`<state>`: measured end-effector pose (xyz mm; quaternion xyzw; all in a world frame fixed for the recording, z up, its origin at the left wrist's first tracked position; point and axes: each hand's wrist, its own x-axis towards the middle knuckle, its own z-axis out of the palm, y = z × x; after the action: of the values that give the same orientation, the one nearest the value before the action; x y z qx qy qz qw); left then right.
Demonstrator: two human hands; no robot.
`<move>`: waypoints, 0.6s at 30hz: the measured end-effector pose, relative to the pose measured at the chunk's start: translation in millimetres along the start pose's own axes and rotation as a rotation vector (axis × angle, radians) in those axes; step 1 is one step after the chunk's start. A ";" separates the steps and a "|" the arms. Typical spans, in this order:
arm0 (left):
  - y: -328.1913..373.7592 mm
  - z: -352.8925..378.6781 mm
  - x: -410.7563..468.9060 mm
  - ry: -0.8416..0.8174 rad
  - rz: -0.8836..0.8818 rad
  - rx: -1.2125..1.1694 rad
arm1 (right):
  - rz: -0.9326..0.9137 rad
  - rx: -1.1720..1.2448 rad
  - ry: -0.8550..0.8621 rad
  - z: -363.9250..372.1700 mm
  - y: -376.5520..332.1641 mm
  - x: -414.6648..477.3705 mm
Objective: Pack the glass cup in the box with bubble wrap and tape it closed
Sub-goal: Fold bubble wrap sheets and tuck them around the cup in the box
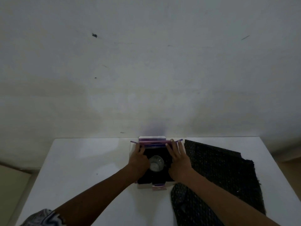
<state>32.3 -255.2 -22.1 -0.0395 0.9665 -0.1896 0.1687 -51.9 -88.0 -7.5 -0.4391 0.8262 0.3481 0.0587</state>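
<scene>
A purple and white box [152,138] lies open at the far middle of the white table [84,160]. Its inside is lined with black bubble wrap [154,178]. A clear glass cup [156,163] stands upright in the box on that lining. My left hand [138,160] rests over the box's left side, its fingers reaching up to the purple far flap [153,142]. On the right side of the box lies my right hand [177,160], fingers spread and fingertips touching the same flap. Whether either hand pinches the flap is unclear.
A large black bubble wrap sheet [223,173] lies on the table right of the box. A second piece [187,207] sits near the front, under my right forearm. A pale wall [146,62] rises right behind the table's far edge. No tape is in view.
</scene>
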 end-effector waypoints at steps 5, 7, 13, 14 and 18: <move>18.9 -21.3 3.2 0.281 0.309 -0.255 | -0.013 0.144 0.025 13.2 -2.3 7.8; 33.2 -11.3 6.0 0.336 0.506 -0.240 | -0.019 0.265 0.119 10.5 9.1 -1.4; 49.2 -2.8 14.4 0.319 0.663 -0.114 | 0.196 0.748 0.312 28.7 36.7 -29.7; 48.4 -5.2 17.3 0.308 0.676 -0.095 | 0.179 0.811 0.269 31.6 34.7 -29.6; 47.0 -8.6 23.9 0.228 0.688 0.002 | 0.114 0.883 0.180 40.3 30.7 -27.9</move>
<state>6.4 -212.1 -39.9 0.3096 0.9357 -0.1256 0.1137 -66.9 -32.2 -10.4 -0.3543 0.9202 -0.0742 0.1491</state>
